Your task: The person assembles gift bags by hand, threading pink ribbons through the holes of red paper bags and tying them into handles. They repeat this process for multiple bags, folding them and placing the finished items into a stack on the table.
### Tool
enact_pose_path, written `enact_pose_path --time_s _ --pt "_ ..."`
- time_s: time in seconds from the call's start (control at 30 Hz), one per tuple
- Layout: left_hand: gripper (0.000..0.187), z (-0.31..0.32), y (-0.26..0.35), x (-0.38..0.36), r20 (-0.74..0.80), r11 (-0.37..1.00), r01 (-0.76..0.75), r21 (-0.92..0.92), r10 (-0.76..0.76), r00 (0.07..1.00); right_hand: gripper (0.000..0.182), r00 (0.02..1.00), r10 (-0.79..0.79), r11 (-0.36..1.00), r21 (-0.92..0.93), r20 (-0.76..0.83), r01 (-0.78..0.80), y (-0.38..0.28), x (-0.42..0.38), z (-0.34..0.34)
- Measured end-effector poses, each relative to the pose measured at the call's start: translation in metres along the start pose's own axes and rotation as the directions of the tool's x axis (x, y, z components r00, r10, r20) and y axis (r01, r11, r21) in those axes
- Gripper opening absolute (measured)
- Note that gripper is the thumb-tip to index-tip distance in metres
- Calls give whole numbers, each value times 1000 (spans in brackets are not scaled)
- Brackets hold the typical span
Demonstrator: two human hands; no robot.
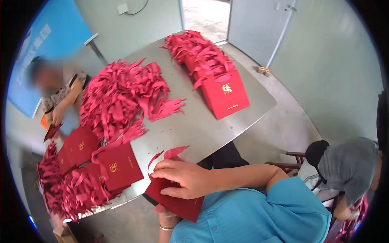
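A dark red paper bag [190,208] is held against the front of the blue shirt, over the table's near edge. My right hand [182,178] lies over the bag's top, its fingers bent at the opening beside a red ribbon [175,152]. From below, my left hand [164,212] grips the bag's lower edge; most of its fingers are hidden behind it. Just left of the hands, a red bag with a gold logo [119,166] lies on other bags.
On the metal table [182,129] are a large heap of red ribbons [117,97] and a row of standing red bags [225,95]. A person [67,93] handles a bag at the left. Another person [348,166] bends over at the right, beside a chair.
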State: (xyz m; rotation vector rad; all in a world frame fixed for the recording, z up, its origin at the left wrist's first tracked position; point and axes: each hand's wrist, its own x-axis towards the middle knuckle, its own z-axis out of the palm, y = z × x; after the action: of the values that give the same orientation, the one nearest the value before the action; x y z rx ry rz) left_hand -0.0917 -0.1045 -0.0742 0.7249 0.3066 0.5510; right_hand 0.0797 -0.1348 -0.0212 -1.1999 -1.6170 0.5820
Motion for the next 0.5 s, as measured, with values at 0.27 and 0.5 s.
enact_pose_path --time_s 0.27,0.5 --pt "42 0 6 17 -175 993 88 72 -75 982 40 994 -85 803 -596 -70 27 21 -13 -16" --pt "39 8 8 22 -333 931 206 301 -99 938 31 989 -119 767 -640 -91 33 33 -32 -37"
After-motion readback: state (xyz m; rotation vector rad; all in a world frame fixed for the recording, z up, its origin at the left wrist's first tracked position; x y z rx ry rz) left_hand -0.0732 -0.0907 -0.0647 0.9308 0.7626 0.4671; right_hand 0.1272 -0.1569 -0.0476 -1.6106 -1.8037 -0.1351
